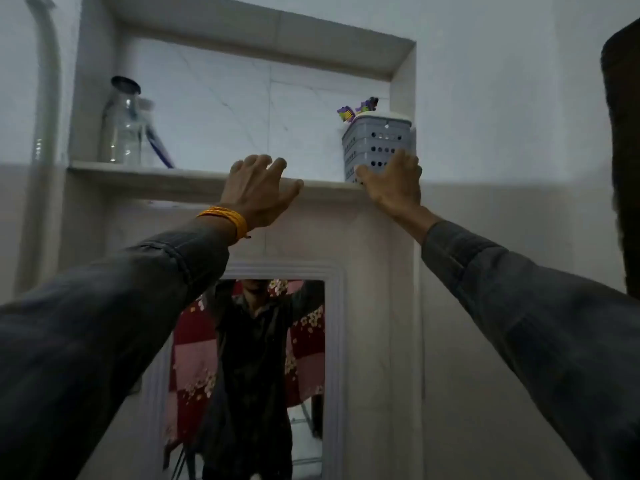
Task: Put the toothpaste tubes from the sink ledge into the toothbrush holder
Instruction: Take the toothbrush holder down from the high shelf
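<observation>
1 toothbrush holder (377, 147) at right end of shelf (194, 177), purple-yellow bits (356, 110) poking out the top, can't ID them. I see 2 hands: left hand (258, 192) spread wide on shelf edge, holding nothing; right hand (394, 185) fingers straight against holder front. 1 glass jar (121, 129) at left.

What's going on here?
A person reaches up to a wall niche. The right hand lies against the front of the grey toothbrush holder on the shelf; the left hand is spread at the shelf edge, holding nothing. Some purple and yellow items poke from the holder; no tubes in hand.
</observation>
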The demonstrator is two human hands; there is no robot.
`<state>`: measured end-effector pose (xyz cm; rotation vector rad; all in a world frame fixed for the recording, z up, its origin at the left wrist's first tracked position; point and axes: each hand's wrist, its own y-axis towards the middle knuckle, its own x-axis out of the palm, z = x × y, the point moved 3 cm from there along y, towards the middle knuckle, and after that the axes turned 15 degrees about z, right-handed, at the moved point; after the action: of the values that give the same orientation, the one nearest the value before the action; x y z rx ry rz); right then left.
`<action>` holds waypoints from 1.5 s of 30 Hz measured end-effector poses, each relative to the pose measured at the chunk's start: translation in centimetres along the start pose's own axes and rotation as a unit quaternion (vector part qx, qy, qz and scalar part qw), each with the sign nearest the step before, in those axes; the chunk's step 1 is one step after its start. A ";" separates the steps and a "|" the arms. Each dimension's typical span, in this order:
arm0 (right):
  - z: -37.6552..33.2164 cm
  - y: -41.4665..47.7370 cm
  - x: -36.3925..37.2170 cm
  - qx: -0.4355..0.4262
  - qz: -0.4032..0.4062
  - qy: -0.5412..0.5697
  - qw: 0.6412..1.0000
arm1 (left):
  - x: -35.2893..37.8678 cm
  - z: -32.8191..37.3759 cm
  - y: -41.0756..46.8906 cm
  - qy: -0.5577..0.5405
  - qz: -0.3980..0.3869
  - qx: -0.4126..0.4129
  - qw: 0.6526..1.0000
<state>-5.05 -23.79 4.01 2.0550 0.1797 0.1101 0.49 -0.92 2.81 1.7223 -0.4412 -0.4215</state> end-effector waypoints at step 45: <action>15.9 -47.5 -5.9 0.250 -0.123 0.105 0.955 | -4.5 -1.7 -40.4 -0.079 -0.305 -0.142 0.938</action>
<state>-12.21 -16.60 -45.39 2.5014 0.6505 0.1390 -0.01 10.10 -36.31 1.5178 0.0590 -1.0254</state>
